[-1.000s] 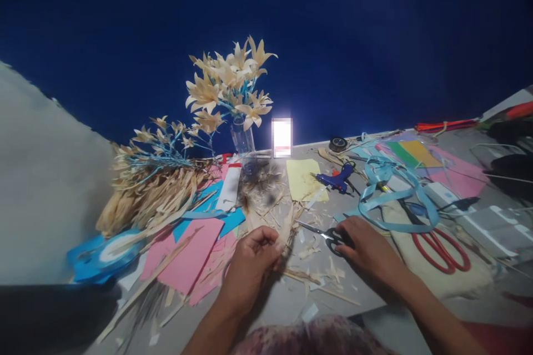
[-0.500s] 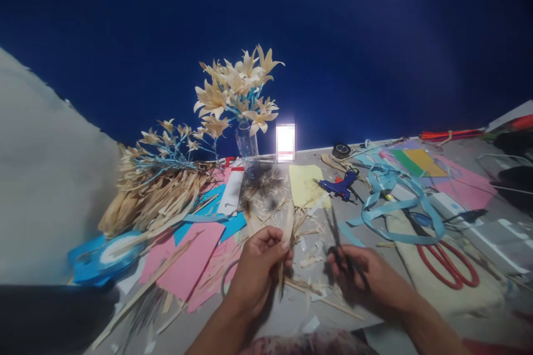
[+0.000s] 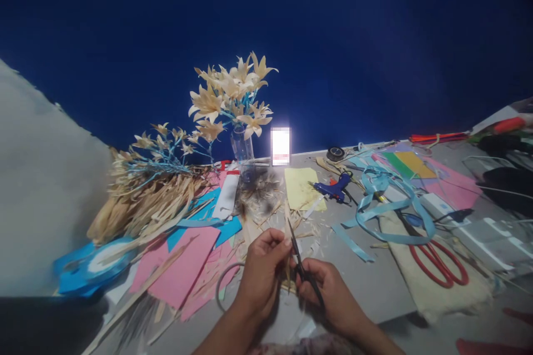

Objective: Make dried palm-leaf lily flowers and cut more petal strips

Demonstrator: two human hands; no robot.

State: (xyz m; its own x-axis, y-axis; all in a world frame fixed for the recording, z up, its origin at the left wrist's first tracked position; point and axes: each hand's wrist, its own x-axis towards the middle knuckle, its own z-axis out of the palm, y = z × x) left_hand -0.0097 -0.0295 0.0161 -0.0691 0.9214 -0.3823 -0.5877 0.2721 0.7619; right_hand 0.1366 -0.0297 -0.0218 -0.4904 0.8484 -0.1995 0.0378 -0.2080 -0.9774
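Between the fingers and thumb of my left hand (image 3: 266, 260) is a strip of dried corn husk (image 3: 287, 215), pointing upward with its lower tip showing beneath the fingers. My right hand (image 3: 327, 288) grips black-handled scissors (image 3: 296, 247), whose blades lie close along the husk strip's right edge. Whether the blades touch the strip I cannot tell. Husk scraps lie on the table around both hands. Beyond them stands a clear vase (image 3: 242, 152) of cream husk flowers (image 3: 231, 86) on blue stems.
A blue glue gun (image 3: 333, 188) rests by a yellow sheet (image 3: 300, 188). Light-blue ribbon (image 3: 370, 216) and red-handled scissors (image 3: 439, 266) lie to the right. Pink paper (image 3: 187, 263), a ribbon roll (image 3: 109, 260) and a husk pile (image 3: 145, 205) are at left. A bright lit screen (image 3: 280, 146) stands behind.
My right hand has moved left with the scissors, bringing their blades beside the husk strip. My left hand still pinches the strip. The view has shifted slightly.
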